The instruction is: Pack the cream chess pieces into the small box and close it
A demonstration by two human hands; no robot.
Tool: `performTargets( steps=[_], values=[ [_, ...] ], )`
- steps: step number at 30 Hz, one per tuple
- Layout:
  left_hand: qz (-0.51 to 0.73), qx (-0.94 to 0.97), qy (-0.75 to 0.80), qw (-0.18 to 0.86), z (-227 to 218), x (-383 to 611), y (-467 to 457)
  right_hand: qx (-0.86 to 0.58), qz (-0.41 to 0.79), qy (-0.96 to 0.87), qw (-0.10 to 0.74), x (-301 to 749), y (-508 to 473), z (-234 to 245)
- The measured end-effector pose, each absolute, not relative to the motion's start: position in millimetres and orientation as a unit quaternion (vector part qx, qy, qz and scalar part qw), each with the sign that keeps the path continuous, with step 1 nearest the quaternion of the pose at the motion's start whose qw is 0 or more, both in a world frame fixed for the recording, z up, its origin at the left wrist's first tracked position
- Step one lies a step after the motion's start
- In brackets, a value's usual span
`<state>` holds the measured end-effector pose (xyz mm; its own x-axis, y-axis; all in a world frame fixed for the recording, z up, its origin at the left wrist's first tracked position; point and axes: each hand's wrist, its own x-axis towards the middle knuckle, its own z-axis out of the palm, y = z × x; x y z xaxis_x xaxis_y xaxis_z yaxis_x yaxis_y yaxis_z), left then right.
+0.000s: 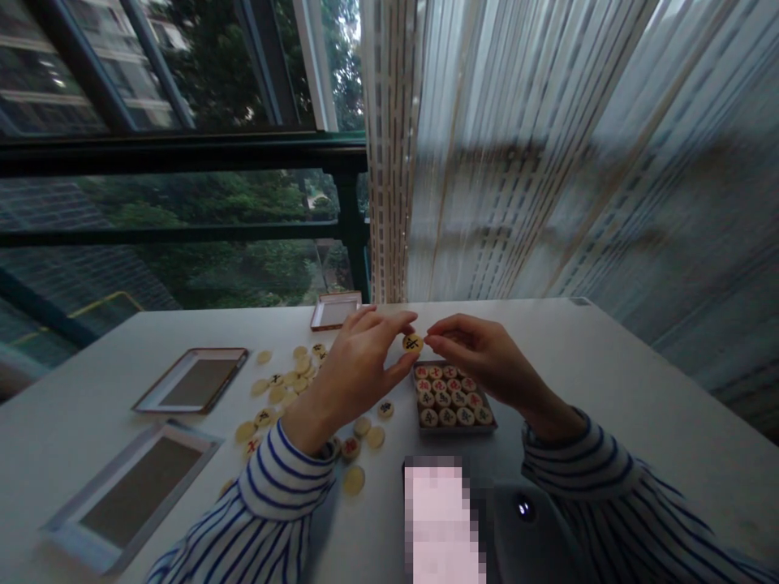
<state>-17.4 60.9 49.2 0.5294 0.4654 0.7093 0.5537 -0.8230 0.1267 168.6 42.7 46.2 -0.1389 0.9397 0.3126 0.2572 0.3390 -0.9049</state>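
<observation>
A round Chinese chess piece [412, 344] with a dark character is held up between the thumb and fingers of my left hand [365, 353]. Close beside its right edge are the fingertips of my right hand [480, 349], drawn together in a pinch; whether they touch the piece or hold anything is unclear. Below my right hand, a small square box [456, 430] contains rows of chess pieces [447, 397] with red and dark characters, some of them covered by that hand. Loose chess pieces [298, 377] lie scattered around and partly behind my left forearm.
Two shallow trays or lids [195, 381] [131, 503] lie at the left, with a smaller one [336, 312] at the back. A phone with a blurred screen [438, 519] and a dark device [529, 527] sit at the front. Railing and curtain stand behind the white table [645, 389].
</observation>
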Motion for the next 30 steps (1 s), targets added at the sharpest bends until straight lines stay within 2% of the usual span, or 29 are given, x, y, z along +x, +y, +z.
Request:
performTargets(
  steps=[7,17,20,26,30],
  values=[
    [-0.389,-0.878,-0.271,0.055,47.7,-13.4,59.0,-0.409,0.419,-0.647,0.489,165.6,42.2,41.7],
    [-0.400,-0.866,-0.300,0.004,44.3,-17.5,62.0,-0.424,0.385,-0.625,0.531,164.1,40.6,44.7],
    [-0.415,-0.833,-0.351,-0.099,41.9,-17.7,63.0,-0.417,0.390,-0.603,0.557,163.1,42.4,44.0],
    [-0.437,-0.690,-0.359,-0.451,41.2,-8.1,60.9,-0.409,0.401,-0.563,0.596,160.7,44.1,42.3],
    [-0.456,-0.603,-0.327,-0.567,43.7,-2.6,58.1,-0.408,0.401,-0.565,0.595,159.0,42.1,43.2]
  ],
)
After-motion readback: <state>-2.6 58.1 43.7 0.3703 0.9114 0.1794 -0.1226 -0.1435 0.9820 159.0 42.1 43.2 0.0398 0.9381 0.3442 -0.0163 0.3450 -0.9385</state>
